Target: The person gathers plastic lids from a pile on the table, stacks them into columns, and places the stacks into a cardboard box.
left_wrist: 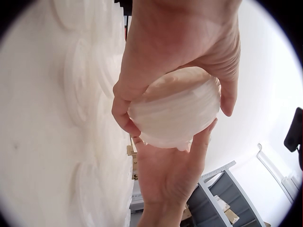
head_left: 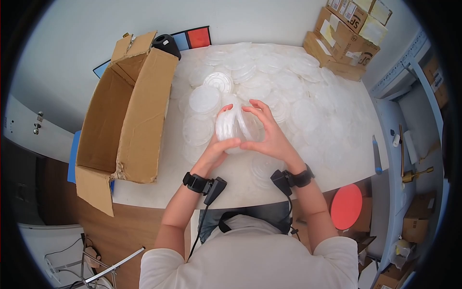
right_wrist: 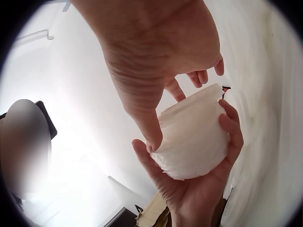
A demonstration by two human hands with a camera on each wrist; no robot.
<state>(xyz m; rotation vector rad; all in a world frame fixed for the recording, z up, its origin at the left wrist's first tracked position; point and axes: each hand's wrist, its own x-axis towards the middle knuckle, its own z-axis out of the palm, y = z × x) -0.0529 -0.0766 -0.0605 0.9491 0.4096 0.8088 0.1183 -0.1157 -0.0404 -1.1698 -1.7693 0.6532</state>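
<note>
A thick stack of clear round plastic lids [head_left: 228, 126] is held on edge above the table, its top side fanned apart towards the right. My left hand [head_left: 215, 150] grips it from the left, thumb at the near edge and fingers round the far side. On the right, my right hand [head_left: 275, 139] has its thumb on the near edge and its fingers arched over the far edge. In the right wrist view the stack [right_wrist: 194, 137] rests in the left palm [right_wrist: 199, 196], with the right thumb pressed to its rim; the right fingertips are partly hidden behind it.
Many loose clear lids [head_left: 303, 113] overlap across the white table [head_left: 139, 192]. An open cardboard box [head_left: 144, 115] stands at the left, with a black cylindrical object [head_left: 166, 44] behind it. Stacked cartons [head_left: 346, 45] are at the back right; a blue-handled tool [head_left: 377, 154] lies at the right edge.
</note>
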